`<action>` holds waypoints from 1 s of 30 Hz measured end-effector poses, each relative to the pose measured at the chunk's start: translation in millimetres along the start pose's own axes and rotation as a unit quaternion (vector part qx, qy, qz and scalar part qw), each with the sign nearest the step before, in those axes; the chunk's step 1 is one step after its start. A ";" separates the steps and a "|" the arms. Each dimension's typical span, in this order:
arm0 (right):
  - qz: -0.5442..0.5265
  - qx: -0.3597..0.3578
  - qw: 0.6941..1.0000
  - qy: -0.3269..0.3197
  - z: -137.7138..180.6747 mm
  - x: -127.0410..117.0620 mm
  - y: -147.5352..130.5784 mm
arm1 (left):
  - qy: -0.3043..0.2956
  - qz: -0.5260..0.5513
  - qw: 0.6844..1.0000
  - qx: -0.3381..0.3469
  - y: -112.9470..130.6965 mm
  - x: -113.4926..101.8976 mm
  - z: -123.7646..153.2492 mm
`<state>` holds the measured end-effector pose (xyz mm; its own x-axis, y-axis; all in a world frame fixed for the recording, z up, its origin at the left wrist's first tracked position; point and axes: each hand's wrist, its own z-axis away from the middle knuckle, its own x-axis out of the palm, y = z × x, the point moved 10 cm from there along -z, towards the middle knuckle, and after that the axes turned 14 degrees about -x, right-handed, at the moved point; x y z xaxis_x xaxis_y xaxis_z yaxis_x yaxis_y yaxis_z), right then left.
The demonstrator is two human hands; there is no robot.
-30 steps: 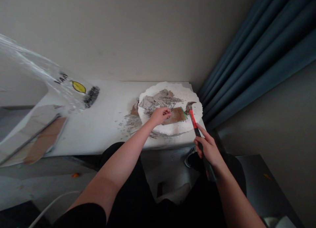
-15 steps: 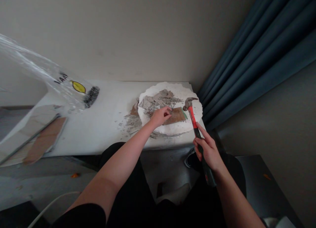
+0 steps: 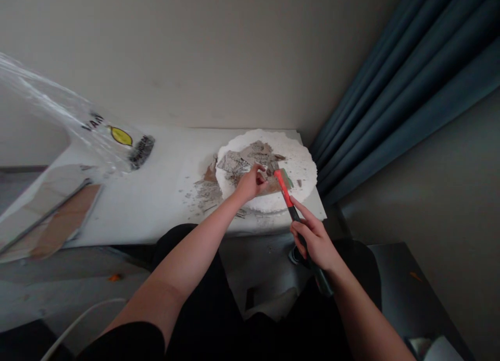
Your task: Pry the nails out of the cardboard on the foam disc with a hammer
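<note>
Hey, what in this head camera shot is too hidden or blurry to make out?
- Head of the hammer: smeared by motion in the head view, so whether it touches the brown piece cannot be told.
- Anything the left hand pinches: too small, and covered by its own fingers.
- Hammer's butt end: hidden under the right hand and wrist.
- Print on the bag: blurred and broken by folds.
</note>
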<state>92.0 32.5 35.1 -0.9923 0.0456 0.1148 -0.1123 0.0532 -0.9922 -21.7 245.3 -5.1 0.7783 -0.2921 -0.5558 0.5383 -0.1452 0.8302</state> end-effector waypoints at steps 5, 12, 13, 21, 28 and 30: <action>-0.002 -0.002 1.000 0.012 0.0 -1.6 0.1 | -0.009 0.002 1.000 0.008 -0.5 2.4 -0.5; -0.003 0.007 1.000 -0.009 0.6 4.1 1.5 | 0.005 -0.021 1.000 0.023 -1.8 2.7 -1.7; -0.004 0.003 1.000 -0.007 0.4 4.0 0.7 | 0.007 -0.027 0.999 0.024 -1.8 2.7 -1.6; -0.005 0.010 1.000 -0.014 0.8 7.0 4.2 | 0.008 -0.027 0.999 0.029 -1.3 2.9 -1.0; 0.010 0.005 1.000 -0.004 1.9 9.0 2.0 | 0.009 -0.025 0.999 0.032 -0.9 5.0 -1.7; 0.013 -0.002 1.000 -0.002 1.7 8.4 -0.3 | 0.002 -0.020 0.999 0.037 0.3 6.4 -0.9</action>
<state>83.7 31.1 36.3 -0.9951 0.0437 0.0892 -0.0867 0.0557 -0.9947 -16.3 244.2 -8.4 0.7587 -0.2806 -0.5880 0.5431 -0.2261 0.8087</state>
